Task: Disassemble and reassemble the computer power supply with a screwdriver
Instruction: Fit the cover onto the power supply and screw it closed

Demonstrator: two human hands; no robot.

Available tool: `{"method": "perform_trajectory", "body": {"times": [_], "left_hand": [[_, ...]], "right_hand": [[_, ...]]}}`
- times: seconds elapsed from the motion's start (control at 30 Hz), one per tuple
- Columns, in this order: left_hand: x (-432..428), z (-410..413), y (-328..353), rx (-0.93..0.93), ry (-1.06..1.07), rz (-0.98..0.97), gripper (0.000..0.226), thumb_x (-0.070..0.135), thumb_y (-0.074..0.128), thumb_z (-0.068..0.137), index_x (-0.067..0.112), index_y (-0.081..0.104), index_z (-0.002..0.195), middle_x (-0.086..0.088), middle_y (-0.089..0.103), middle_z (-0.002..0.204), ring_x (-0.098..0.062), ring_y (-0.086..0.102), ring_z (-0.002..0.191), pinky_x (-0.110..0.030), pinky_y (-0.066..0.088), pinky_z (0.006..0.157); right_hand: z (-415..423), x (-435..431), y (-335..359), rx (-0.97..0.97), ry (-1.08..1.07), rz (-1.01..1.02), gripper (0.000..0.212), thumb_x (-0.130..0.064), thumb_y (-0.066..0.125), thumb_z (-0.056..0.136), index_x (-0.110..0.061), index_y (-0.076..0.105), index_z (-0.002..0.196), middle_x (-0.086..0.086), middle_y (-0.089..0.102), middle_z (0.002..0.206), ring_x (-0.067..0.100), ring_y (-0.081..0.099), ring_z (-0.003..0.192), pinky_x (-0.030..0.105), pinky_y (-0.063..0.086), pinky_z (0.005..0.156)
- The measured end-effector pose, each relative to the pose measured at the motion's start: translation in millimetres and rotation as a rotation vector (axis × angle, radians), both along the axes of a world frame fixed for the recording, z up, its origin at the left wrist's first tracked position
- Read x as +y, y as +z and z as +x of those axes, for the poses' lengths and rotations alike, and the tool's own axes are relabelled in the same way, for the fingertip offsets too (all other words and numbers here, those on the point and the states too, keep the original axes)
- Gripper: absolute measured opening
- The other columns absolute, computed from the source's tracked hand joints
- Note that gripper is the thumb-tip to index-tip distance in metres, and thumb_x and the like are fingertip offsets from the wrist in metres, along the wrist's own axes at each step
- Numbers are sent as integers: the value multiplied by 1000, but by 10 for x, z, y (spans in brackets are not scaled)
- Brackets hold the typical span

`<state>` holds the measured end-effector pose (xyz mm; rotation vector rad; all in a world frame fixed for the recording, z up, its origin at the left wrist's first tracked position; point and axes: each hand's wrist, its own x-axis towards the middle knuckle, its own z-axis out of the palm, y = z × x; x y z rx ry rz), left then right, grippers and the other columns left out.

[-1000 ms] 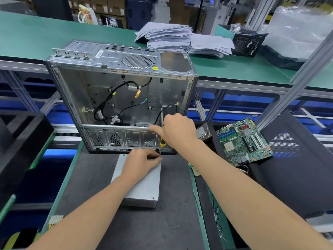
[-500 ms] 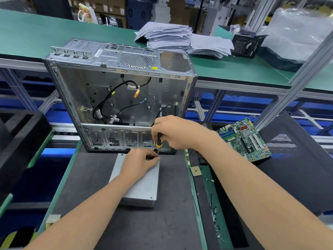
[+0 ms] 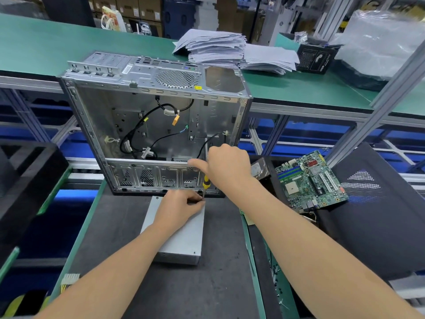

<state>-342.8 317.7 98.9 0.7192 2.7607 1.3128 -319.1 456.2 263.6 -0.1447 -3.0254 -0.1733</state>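
Observation:
A grey metal power supply point(image 3: 184, 236) lies flat on the dark mat in front of me. My left hand point(image 3: 181, 208) rests on its far end, fingers pinched at the tip of the screwdriver point(image 3: 205, 184). The screwdriver has a yellow and black handle and stands nearly upright over the supply's far right corner. My right hand point(image 3: 226, 166) grips the top of its handle, index finger stretched out to the left. The screw itself is hidden by my left fingers.
An open empty computer case point(image 3: 156, 125) with loose black cables stands right behind the power supply. A green motherboard point(image 3: 310, 180) and a hard drive point(image 3: 258, 170) lie to the right, beside a black side panel point(image 3: 379, 215). Stacked papers point(image 3: 218, 47) sit on the green bench behind.
My right hand has turned on the screwdriver handle, index finger stretching out left again after curling in. The left hand and power supply stay in place.

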Motion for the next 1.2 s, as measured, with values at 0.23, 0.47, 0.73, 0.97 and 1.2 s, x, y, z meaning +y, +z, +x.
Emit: {"method": "perform_trajectory", "body": {"times": [0.23,0.47,0.73,0.97,1.2], "left_hand": [[-7,3,-12,-8,-3,5,10,32,80,87,25,84,92,15,78,86,0,69,80,-30,57,78],[-3,-10,-36,10,-12,-2,10,31,80,86,24,84,91,16,78,86,-1,70,81,-29,59,80],[-12,-12,-53,-11,5,-9,13,34,79,84,27,83,94,18,78,88,2,70,84,-29,58,83],[0,-11,-41,15,9,-22,12,34,80,86,25,83,94,16,79,90,-1,70,85,-30,56,83],[-6,-6,-33,23,-13,-20,9,33,79,87,26,83,91,15,78,85,-2,69,79,-29,56,77]], "right_hand": [[44,137,73,-139,331,-133,43,-57,52,103,-17,64,92,1,57,95,27,61,82,37,46,65],[29,176,184,-305,446,-73,29,-1,61,97,-21,68,117,-1,58,113,22,57,109,42,55,87],[31,69,13,-91,182,-144,56,-54,53,104,-20,30,65,1,32,69,30,45,67,34,31,58],[61,-12,-18,36,-4,34,75,-84,29,94,-16,37,62,1,42,62,23,45,53,30,25,49],[102,245,177,-304,570,-38,22,-8,60,100,-23,65,114,-5,54,118,23,59,105,40,52,76]]}}
